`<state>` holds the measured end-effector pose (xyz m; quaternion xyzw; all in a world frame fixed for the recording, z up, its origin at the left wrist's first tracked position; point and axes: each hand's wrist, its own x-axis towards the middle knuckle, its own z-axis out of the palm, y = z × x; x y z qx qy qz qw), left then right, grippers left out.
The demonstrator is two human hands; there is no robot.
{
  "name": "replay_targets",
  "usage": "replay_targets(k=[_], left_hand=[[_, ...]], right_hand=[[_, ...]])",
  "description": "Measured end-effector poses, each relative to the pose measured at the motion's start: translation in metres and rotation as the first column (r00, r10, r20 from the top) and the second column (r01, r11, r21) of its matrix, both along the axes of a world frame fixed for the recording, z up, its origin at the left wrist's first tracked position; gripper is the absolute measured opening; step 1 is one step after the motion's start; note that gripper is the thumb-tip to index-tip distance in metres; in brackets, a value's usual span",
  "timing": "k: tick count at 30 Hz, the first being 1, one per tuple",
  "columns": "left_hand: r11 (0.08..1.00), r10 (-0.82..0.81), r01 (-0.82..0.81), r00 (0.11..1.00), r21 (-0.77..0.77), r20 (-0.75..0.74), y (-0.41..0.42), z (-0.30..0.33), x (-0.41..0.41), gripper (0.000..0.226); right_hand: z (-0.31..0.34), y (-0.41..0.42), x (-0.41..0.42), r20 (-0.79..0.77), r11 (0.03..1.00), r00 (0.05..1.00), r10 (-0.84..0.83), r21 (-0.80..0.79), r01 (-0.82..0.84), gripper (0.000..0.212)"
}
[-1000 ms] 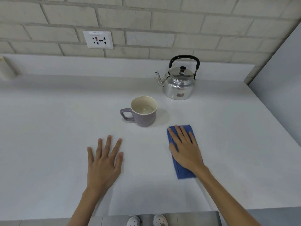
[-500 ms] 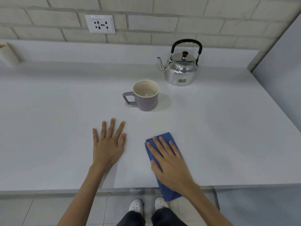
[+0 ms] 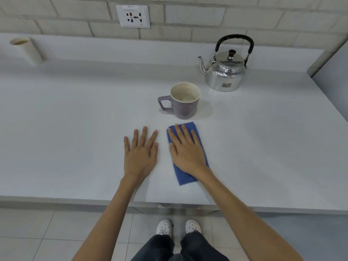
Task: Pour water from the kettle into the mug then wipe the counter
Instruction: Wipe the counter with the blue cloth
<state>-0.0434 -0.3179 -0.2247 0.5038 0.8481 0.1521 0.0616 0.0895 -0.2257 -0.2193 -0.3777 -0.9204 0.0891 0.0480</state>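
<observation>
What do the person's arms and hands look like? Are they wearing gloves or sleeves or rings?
No gloves: the left hand and right hand are both bare. No sleeves show either, as both forearms are uncovered all the way to the picture's bottom edge. I can see no rings, watch or bracelets. Lower down the person wears dark trousers and white clog shoes with holes.

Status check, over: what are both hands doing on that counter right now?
Left hand flat on counter, empty. Right hand flat on blue cloth. Mug holds water; kettle upright behind. Nothing in the way.
</observation>
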Motion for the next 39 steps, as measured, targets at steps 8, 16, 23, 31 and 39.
replay_targets(k=[8, 16, 23, 31, 39], left_hand=[[0.996, -0.006, 0.001, 0.998, 0.093, 0.056, -0.005, 0.001, -0.004, 0.048], [0.97, -0.003, -0.101, 0.904, 0.221, 0.427, -0.017, 0.019, -0.011, 0.042], [0.947, 0.14, -0.263, 0.855, 0.184, 0.5, -0.059, 0.044, 0.006, 0.034], [0.946, 0.313, -0.299, 0.752, -0.123, 0.58, -0.065, 0.058, 0.06, 0.054], [0.879, 0.399, -0.465, 0.596, -0.106, 0.697, -0.077, 0.063, 0.019, 0.027]], right_hand=[[0.001, -0.062, 0.068, 0.011, 0.978, 0.977, 0.211, 0.006, -0.211, 0.053], [0.0, -0.021, 0.012, 0.02, 0.999, 0.999, 0.05, 0.003, -0.05, 0.056], [0.005, -0.048, -0.084, -0.008, 0.995, 1.0, 0.019, -0.095, -0.02, 0.057], [0.057, 0.037, -0.096, 0.158, 0.945, 0.964, 0.216, -0.282, -0.165, 0.038], [0.06, 0.047, -0.141, -0.017, 0.846, 0.969, 0.245, -0.485, -0.222, 0.029]])
